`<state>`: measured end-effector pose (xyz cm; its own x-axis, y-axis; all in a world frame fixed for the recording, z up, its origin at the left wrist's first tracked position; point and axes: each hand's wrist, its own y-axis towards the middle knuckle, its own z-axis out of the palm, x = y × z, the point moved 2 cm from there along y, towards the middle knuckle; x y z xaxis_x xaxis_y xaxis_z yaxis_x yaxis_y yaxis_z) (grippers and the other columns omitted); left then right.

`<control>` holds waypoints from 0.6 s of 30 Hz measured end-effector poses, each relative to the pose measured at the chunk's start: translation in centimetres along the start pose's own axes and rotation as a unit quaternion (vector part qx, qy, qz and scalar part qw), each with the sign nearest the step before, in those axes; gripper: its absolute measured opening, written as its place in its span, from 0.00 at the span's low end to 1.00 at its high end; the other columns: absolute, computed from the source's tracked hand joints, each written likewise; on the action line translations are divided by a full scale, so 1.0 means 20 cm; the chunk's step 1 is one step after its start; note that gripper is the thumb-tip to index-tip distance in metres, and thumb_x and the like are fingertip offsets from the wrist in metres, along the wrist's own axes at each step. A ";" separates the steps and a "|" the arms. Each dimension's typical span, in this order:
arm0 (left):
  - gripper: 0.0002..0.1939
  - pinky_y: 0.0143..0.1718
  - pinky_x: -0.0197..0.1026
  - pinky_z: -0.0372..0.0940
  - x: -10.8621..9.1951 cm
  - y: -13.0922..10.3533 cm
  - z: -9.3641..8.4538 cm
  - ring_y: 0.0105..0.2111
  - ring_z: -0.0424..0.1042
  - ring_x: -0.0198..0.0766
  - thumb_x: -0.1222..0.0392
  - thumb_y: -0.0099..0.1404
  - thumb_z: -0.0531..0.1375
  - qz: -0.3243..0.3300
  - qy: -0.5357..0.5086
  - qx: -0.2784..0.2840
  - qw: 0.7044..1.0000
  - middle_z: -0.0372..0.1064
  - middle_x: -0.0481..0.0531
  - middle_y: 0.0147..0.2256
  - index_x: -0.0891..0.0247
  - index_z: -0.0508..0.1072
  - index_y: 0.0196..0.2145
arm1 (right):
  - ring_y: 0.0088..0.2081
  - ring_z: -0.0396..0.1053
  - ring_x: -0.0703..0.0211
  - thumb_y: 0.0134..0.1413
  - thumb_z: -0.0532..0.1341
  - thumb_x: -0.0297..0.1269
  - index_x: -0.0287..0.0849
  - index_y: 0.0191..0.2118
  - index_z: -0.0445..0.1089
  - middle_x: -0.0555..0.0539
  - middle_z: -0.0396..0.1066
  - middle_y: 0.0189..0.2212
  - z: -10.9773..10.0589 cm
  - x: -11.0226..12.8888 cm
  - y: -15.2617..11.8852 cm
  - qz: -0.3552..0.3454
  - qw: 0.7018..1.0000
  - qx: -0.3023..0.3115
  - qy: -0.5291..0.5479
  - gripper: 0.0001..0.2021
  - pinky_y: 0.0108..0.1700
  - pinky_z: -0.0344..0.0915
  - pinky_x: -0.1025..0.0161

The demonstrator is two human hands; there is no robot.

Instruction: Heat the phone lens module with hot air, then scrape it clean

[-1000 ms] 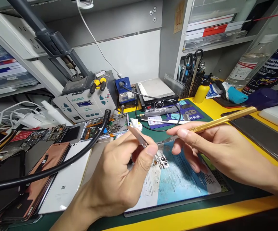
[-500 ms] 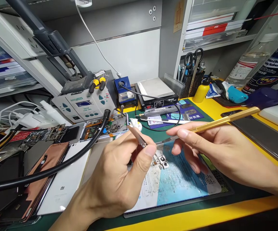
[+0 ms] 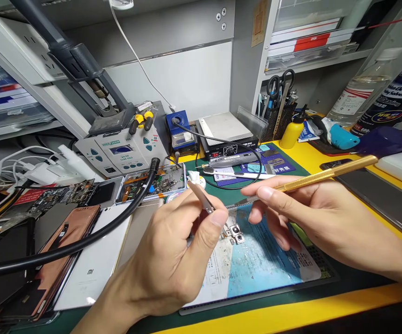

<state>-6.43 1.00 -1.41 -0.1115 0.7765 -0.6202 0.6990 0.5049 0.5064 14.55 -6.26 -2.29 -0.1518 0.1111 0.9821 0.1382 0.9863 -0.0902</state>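
My left hand point(image 3: 178, 250) is closed around metal tweezers point(image 3: 203, 197), whose lower end is partly hidden by the fingers. Just beyond the thumb, near the tweezers, a small camera module point(image 3: 236, 233) with two square lenses lies over the blue and white work pad point(image 3: 266, 264). My right hand point(image 3: 301, 213) pinches a gold-coloured knife-like tool point(image 3: 326, 176) with a slim handle. Its thin flat blade points left, above the pad's far edge and apart from the camera module.
A black hose point(image 3: 117, 222) arches over several phones point(image 3: 92, 260) at the left. Behind stand a hot-air station point(image 3: 124, 150), a tray of parts point(image 3: 173, 178) and a heating plate point(image 3: 226, 130). A yellow bottle point(image 3: 292, 132) and a dark phone point(image 3: 385, 199) are at the right.
Both hands keep nearly the same pose and hold the same tools. The left hand and its tweezers have shifted very slightly to the right.
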 end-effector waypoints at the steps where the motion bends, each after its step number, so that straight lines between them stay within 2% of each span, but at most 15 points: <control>1: 0.08 0.38 0.39 0.64 0.00 0.00 0.00 0.35 0.69 0.34 0.67 0.76 0.55 -0.002 -0.001 0.001 1.000 0.71 0.48 0.34 0.62 0.73 0.39 | 0.17 0.68 0.63 0.60 0.68 0.59 0.41 0.42 0.82 0.44 0.79 0.29 0.00 0.00 0.00 0.000 1.000 0.000 -0.001 0.23 0.15 0.61 0.68; 7: 0.08 0.37 0.39 0.63 0.00 0.00 0.00 0.33 0.66 0.32 0.67 0.77 0.53 -0.011 0.000 0.010 1.000 0.66 0.45 0.32 0.62 0.72 0.41 | 0.17 0.68 0.64 0.59 0.68 0.59 0.41 0.40 0.82 0.44 0.80 0.29 0.00 0.01 0.00 0.002 1.000 -0.003 0.000 0.23 0.16 0.60 0.69; 18: 0.07 0.38 0.38 0.63 0.01 0.01 0.01 0.34 0.67 0.32 0.68 0.76 0.54 -0.002 -0.004 0.017 1.000 0.68 0.46 0.33 0.62 0.71 0.40 | 0.18 0.69 0.66 0.61 0.69 0.55 0.43 0.38 0.80 0.47 0.79 0.30 0.02 0.01 0.01 -0.007 1.000 -0.001 0.017 0.18 0.16 0.61 0.71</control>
<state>-6.17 1.08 -1.58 -0.1088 0.7713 -0.6271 0.7216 0.4952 0.4839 14.23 -6.04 -2.20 -0.1214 0.0922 0.9883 0.1385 0.9875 -0.0751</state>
